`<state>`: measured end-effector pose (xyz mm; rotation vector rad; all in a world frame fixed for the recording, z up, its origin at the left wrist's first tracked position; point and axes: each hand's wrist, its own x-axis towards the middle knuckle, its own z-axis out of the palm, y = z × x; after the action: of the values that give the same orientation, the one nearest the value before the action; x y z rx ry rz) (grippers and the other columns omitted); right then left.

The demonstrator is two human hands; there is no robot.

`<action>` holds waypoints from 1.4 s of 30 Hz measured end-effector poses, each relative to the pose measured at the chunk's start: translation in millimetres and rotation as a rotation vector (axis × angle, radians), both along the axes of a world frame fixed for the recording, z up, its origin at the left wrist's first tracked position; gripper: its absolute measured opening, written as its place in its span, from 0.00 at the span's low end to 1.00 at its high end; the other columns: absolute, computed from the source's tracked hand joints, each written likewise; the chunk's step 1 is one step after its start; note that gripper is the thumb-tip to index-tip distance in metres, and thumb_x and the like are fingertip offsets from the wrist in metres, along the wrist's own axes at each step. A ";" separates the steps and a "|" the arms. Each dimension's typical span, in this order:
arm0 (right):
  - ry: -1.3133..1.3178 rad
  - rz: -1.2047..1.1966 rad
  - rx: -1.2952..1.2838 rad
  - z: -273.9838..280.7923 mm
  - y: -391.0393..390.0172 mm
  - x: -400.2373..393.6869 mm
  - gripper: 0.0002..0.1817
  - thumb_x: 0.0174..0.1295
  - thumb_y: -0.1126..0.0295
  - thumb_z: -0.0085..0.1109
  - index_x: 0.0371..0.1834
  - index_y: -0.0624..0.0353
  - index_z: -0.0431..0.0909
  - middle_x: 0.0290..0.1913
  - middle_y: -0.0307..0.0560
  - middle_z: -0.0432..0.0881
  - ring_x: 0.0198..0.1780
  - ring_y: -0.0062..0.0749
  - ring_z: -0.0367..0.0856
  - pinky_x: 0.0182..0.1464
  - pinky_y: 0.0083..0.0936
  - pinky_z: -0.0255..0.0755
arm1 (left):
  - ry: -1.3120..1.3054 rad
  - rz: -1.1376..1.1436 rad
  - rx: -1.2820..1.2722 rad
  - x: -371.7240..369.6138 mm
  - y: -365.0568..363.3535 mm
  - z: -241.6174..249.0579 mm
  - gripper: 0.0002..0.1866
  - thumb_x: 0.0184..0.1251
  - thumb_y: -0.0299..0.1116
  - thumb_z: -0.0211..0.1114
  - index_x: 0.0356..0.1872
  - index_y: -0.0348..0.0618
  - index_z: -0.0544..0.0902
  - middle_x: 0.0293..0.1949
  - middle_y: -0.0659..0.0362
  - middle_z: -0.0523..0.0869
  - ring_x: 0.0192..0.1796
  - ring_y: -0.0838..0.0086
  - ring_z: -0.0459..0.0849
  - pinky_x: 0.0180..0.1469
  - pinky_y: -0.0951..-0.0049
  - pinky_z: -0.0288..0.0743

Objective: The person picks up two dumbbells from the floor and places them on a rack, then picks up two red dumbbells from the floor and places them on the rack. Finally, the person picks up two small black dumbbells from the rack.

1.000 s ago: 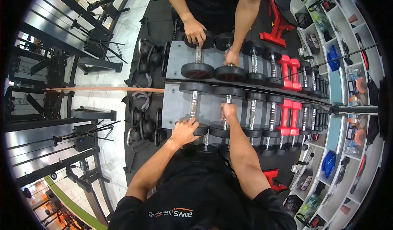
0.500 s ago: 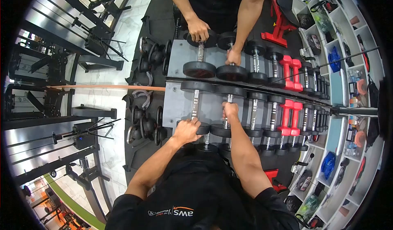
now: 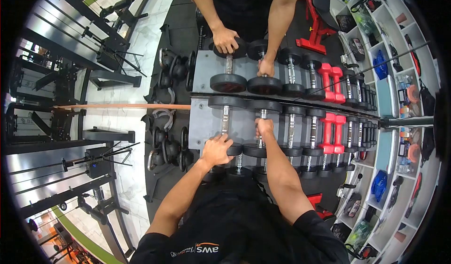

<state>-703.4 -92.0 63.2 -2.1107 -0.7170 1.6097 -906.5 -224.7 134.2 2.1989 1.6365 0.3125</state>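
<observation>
My left hand (image 3: 217,149) lies over the near head of the leftmost black dumbbell (image 3: 226,118), fingertips at the handle's near end. The fingers are bent over the head, and their undersides are hidden. To its right, my right hand (image 3: 264,128) is wrapped round the chrome handle of the second dumbbell (image 3: 264,105). Both dumbbells rest on the grey rack shelf (image 3: 199,123). Beside them stand more black dumbbells (image 3: 291,129) and a pair of red dumbbells (image 3: 332,133).
A mirror behind the rack reflects the arms and dumbbells. Kettlebells (image 3: 170,147) stand left of the rack, with gym machines (image 3: 96,163) farther left. White shelves (image 3: 403,181) hold bags and bottles at the right. A lower row of dumbbells (image 3: 239,171) sits nearer my body.
The camera view has shifted slightly. My left hand sits a little higher over the dumbbell head. My right hand keeps its hold on the second handle.
</observation>
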 end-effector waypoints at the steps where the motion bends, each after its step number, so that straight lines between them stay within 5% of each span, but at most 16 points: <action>1: 0.001 0.008 -0.001 -0.2 -0.6 1.4 0.10 0.53 0.71 0.59 0.21 0.68 0.75 0.16 0.49 0.73 0.13 0.35 0.71 0.15 0.37 0.66 | 0.011 0.001 -0.046 0.6 -0.1 2.3 0.25 0.38 0.45 0.79 0.38 0.47 0.81 0.44 0.55 0.79 0.48 0.57 0.84 0.43 0.55 0.81; 9: -0.041 0.059 0.002 8.2 -2.0 1.4 0.10 0.53 0.70 0.58 0.22 0.67 0.76 0.18 0.49 0.75 0.16 0.34 0.75 0.19 0.36 0.74 | 0.079 0.041 -0.131 6.2 -1.9 10.9 0.26 0.43 0.46 0.79 0.42 0.47 0.82 0.49 0.52 0.79 0.52 0.55 0.83 0.47 0.54 0.81; 15: -0.318 0.558 -0.048 39.0 -9.7 21.7 0.31 0.59 0.47 0.64 0.47 0.69 0.83 0.47 0.57 0.87 0.44 0.46 0.88 0.42 0.37 0.82 | 0.117 0.075 -0.143 9.4 -6.6 15.5 0.27 0.44 0.47 0.79 0.45 0.45 0.82 0.52 0.51 0.81 0.54 0.54 0.82 0.53 0.53 0.79; 18: -0.471 0.812 0.010 68.0 -30.4 23.0 0.42 0.55 0.43 0.66 0.66 0.64 0.71 0.60 0.63 0.80 0.61 0.52 0.81 0.57 0.42 0.77 | 0.110 0.098 -0.151 11.4 -8.7 13.6 0.28 0.44 0.47 0.79 0.45 0.44 0.81 0.48 0.51 0.81 0.55 0.53 0.80 0.56 0.52 0.76; 23: -0.572 0.395 0.649 55.9 -105.8 19.4 0.16 0.61 0.57 0.62 0.44 0.58 0.84 0.50 0.55 0.83 0.55 0.54 0.78 0.65 0.47 0.66 | 0.147 0.140 -0.134 14.7 -13.9 11.6 0.29 0.43 0.49 0.80 0.45 0.45 0.82 0.48 0.52 0.81 0.56 0.54 0.79 0.58 0.54 0.73; 26: -0.839 0.586 0.978 59.3 -149.8 9.3 0.16 0.61 0.56 0.63 0.44 0.56 0.83 0.50 0.52 0.80 0.58 0.50 0.72 0.71 0.52 0.56 | 0.145 0.148 -0.124 15.0 -15.3 10.1 0.29 0.42 0.49 0.81 0.45 0.45 0.82 0.48 0.52 0.81 0.56 0.54 0.79 0.57 0.54 0.73; 27: -0.828 0.571 0.998 57.9 -150.9 8.1 0.16 0.62 0.55 0.63 0.43 0.55 0.83 0.53 0.50 0.76 0.61 0.50 0.68 0.71 0.59 0.49 | 0.143 0.151 -0.117 14.9 -15.0 10.3 0.30 0.42 0.49 0.81 0.45 0.45 0.82 0.48 0.52 0.81 0.55 0.54 0.79 0.57 0.53 0.73; 42: -0.860 0.655 0.963 62.8 -150.8 10.5 0.17 0.63 0.54 0.61 0.42 0.57 0.81 0.51 0.52 0.74 0.55 0.51 0.69 0.67 0.53 0.54 | 0.049 0.121 -0.039 11.8 -16.3 8.1 0.27 0.42 0.47 0.80 0.42 0.43 0.82 0.45 0.50 0.82 0.54 0.55 0.80 0.56 0.54 0.73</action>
<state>-692.9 -242.8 126.1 -1.7501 -2.0818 0.2228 -894.8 -241.0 142.3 2.0991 1.7904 0.2595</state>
